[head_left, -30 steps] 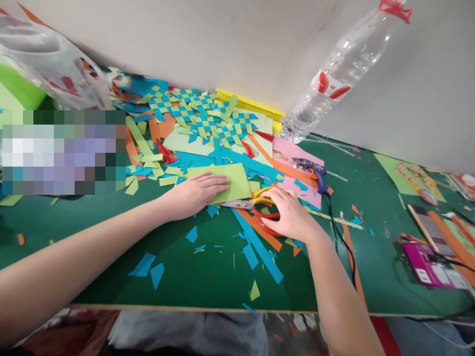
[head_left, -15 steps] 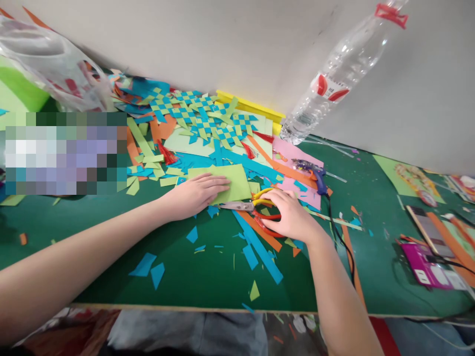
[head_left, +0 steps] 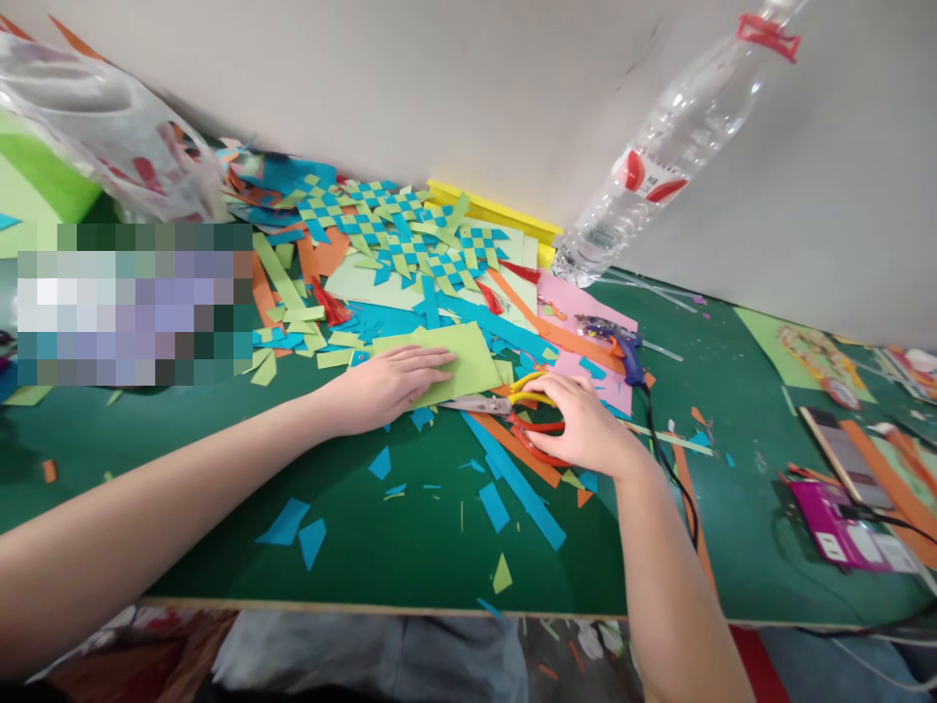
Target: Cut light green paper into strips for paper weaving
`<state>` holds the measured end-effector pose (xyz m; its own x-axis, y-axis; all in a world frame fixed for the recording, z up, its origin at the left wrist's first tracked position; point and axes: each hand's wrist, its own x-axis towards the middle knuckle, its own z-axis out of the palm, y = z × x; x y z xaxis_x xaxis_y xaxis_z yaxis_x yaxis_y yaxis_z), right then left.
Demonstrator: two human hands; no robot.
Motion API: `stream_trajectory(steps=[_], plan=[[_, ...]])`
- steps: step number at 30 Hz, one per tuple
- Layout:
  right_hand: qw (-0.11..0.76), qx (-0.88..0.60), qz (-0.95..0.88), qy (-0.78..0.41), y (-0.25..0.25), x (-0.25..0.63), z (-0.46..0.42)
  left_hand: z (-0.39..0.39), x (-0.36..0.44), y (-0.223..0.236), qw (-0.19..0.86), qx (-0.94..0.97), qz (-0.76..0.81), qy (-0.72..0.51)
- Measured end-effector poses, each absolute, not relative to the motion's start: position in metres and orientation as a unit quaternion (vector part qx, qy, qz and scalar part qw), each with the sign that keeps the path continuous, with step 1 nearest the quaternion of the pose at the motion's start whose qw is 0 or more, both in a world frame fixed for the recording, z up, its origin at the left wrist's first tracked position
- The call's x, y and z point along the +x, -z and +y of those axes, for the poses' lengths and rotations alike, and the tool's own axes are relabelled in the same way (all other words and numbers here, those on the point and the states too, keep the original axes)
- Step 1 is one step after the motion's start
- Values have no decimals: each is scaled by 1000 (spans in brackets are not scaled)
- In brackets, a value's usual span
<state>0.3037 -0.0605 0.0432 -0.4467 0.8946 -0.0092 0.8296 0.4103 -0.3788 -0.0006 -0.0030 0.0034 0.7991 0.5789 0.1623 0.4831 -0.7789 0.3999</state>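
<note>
scissors (head_left: 512, 403) in one right hand (head_left: 586, 422), fingers curled closed; one left hand (head_left: 399, 384) flat on one green sheet (head_left: 472, 359).

Green table (head_left: 351, 547), scattered paper scraps (head_left: 312, 543), bottle (head_left: 644, 176)

Paper (head_left: 472, 359): light green, flat, straight-edged, lying on the dark green table (head_left: 351, 547); left hand (head_left: 399, 383) spread over its left part, palm down. Scissors (head_left: 479, 403): metal blades, one yellow handle loop, one red; held by the loops in the right hand (head_left: 590, 425), blades pointing left along the paper's near edge. Blue and orange strips (head_left: 531, 456) just on the near side of the scissors, slanting away.
</note>
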Motion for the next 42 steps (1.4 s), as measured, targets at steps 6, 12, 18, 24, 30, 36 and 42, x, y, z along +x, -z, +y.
stream_trajectory(steps=[6, 12, 18, 24, 30, 36, 42], plan=[[102, -505, -840, -169, -44, 301, -61, -2, 0, -3, 159, 942, 263, -134], [100, -509, -840, -160, -42, 304, -60, -4, -1, -3, 109, 951, 272, -103], [109, -501, -845, -153, -43, 304, -60, -6, 0, -2, 98, 949, 282, -104], [110, -498, -849, -137, -40, 302, -60, -4, 1, -2, 114, 948, 278, -102], [111, -497, -851, -128, -38, 302, -58, -4, 1, -3, 113, 949, 274, -108], [107, -491, -854, -138, -38, 305, -57, -3, 0, -2, 125, 947, 273, -115], [112, -495, -850, -139, -39, 303, -58, -3, 0, -1, 126, 947, 274, -113]])
